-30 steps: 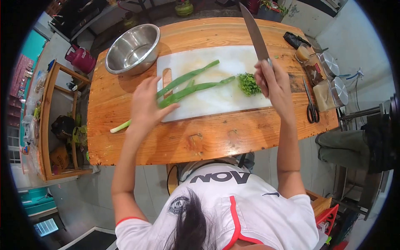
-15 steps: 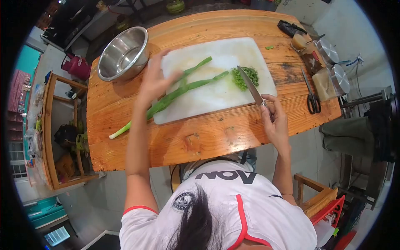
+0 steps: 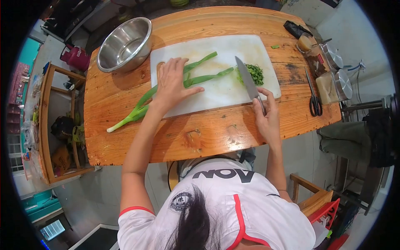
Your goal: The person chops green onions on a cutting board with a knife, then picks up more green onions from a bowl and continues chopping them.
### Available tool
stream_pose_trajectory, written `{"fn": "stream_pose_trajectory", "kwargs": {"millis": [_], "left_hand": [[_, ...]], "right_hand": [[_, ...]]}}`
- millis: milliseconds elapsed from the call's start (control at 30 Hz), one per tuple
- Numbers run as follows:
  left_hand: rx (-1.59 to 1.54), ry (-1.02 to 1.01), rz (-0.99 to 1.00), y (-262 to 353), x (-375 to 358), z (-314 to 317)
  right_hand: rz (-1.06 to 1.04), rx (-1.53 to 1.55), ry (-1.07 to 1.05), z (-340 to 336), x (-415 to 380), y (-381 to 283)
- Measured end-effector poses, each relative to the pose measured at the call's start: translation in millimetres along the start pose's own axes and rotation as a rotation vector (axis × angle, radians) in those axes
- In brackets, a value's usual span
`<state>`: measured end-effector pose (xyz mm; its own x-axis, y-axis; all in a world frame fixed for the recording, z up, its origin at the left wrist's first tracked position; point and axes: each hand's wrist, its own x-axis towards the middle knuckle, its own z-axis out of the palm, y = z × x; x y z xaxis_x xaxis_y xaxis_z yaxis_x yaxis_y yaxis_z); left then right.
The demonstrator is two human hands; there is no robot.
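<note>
My right hand is wrapped round the handle of a kitchen knife, its blade angled toward the far side of the board. Beside the blade lies a small heap of finely chopped greens. Over the left part of the white cutting board is my left hand, fingers stretched out and thumb apart. It overlaps a long spring onion, whose white root end sticks out past the board onto the wood. Two green leaf ends of the spring onion point right across the board.
A steel bowl stands at the table's far left. On the right of the wooden table are black scissors, jars with metal lids and a black bundle. A green scrap lies behind the board.
My left hand has come from the board's left edge to over the spring onion leaves. The spring onion's stalk now lies differently, partly under my hand. The knife has shifted slightly, still in my right hand.
</note>
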<state>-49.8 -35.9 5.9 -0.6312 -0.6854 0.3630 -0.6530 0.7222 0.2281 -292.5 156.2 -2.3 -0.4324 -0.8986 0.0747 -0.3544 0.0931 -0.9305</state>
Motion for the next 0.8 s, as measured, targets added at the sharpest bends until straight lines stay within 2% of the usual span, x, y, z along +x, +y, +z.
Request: {"fn": "stream_pose_trajectory", "kwargs": {"millis": [100,200,300,400,600,700,800], "left_hand": [[-0.046,0.013,-0.025,13,12,20],[-0.112,-0.122,-0.116,25,25,24],[-0.23,-0.203,-0.11,29,22,29],[-0.063,0.147,0.059,24,8,27],[0.104,-0.113,-0.162,-14,-37,-36],[-0.129,-0.282,-0.261,-41,-56,-61],[-0.22,-0.309,-0.307,-51,-71,-69]], "right_hand": [[-0.008,-0.081,-0.017,0,-2,-14],[-0.029,-0.134,-0.06,-2,-6,-20],[-0.055,-0.144,-0.083,-5,-17,-16],[-0.015,-0.151,-0.08,-11,-26,-21],[0.031,-0.166,-0.14,-25,-34,-23],[0.087,-0.159,-0.225,-29,-35,-26],[0.053,-0.173,-0.25,-30,-34,-29]]}}
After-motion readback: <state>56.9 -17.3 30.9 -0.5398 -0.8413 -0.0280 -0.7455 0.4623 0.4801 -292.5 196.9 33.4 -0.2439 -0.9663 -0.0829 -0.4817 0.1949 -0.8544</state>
